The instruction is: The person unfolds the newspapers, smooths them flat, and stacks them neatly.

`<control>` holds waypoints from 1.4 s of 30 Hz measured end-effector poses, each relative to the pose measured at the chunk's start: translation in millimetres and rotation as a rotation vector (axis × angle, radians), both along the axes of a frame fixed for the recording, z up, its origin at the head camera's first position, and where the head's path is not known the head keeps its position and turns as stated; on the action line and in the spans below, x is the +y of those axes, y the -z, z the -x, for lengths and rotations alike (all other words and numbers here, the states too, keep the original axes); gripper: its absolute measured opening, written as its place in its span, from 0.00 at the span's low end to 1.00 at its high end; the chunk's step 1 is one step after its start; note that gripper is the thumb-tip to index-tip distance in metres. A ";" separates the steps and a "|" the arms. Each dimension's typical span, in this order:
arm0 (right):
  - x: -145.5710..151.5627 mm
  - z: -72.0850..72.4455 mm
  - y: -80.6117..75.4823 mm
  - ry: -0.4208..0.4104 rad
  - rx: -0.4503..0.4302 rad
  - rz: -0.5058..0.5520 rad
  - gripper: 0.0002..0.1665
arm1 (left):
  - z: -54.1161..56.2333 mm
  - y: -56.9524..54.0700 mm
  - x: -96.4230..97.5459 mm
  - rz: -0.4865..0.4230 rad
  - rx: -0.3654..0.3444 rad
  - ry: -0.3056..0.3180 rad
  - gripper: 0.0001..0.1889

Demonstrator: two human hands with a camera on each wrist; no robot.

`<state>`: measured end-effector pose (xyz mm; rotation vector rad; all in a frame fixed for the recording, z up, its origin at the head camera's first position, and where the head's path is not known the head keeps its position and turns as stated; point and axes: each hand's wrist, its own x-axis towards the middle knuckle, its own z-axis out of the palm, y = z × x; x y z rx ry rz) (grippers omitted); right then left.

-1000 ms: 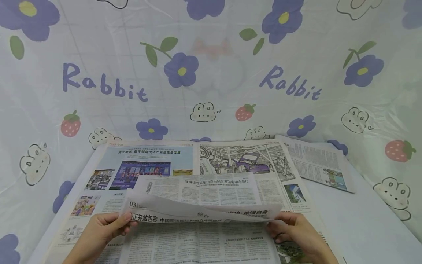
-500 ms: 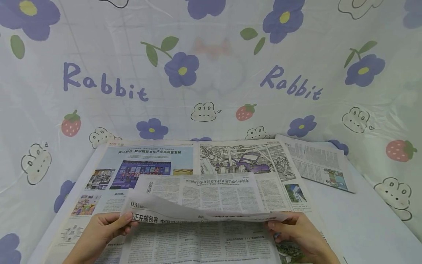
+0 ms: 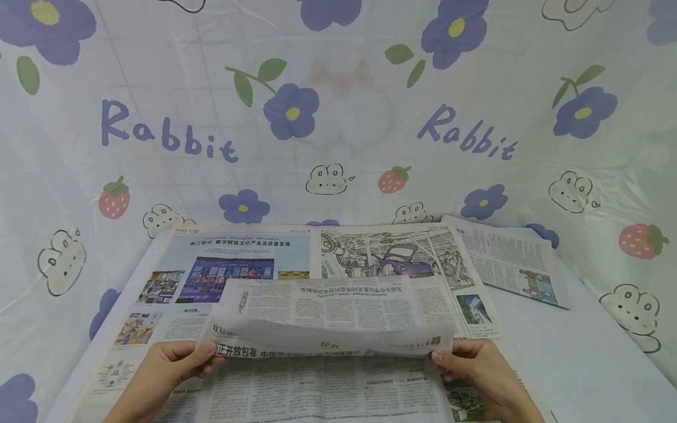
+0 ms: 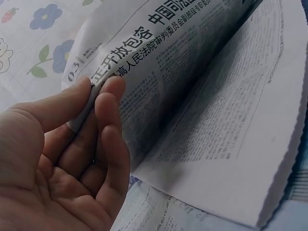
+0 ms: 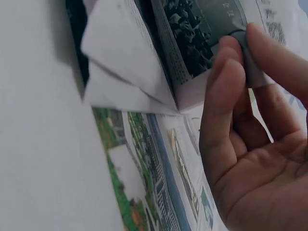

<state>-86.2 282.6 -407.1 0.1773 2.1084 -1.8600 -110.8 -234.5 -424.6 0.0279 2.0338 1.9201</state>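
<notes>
Left hand [image 3: 166, 370] pinches one end of the newspaper sheet's [image 3: 328, 385] raised edge, thumb against fingers; right hand [image 3: 476, 370] pinches the other end. Sheet spans between the hands, edge curled up and bowed mid-span. Spread newspaper [image 3: 185, 323] lies beneath both hands; folded paper [image 3: 508, 264] sits beyond the right hand. Judged best handling: both pinches level, light outward tension to take out the bow, ends square, no sharp tugs, since thin paper likely tears.
</notes>
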 end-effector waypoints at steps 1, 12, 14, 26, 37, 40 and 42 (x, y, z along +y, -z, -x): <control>-1.0 0.3 -0.3 0.017 -0.006 -0.017 0.14 | 0.1 0.8 0.4 0.009 0.004 -0.006 0.19; -8.9 2.7 -3.2 0.164 -0.066 -0.089 0.15 | -0.1 2.3 5.0 0.024 -0.006 -0.003 0.19; -9.4 3.0 -3.4 0.172 -0.071 -0.098 0.16 | -0.1 2.7 5.0 0.024 -0.008 0.006 0.19; -8.3 2.3 -1.8 0.165 -0.078 -0.113 0.15 | -0.2 4.5 5.5 0.020 -0.019 0.025 0.18; -7.4 2.5 0.3 0.176 -0.072 -0.121 0.15 | 0.0 3.8 6.0 0.029 -0.035 0.022 0.19; -8.0 2.6 0.6 0.193 -0.074 -0.131 0.15 | 0.5 2.7 6.6 0.037 -0.037 0.019 0.19; -7.9 2.4 0.6 0.194 -0.074 -0.132 0.16 | 1.4 2.2 7.1 0.044 -0.037 0.016 0.19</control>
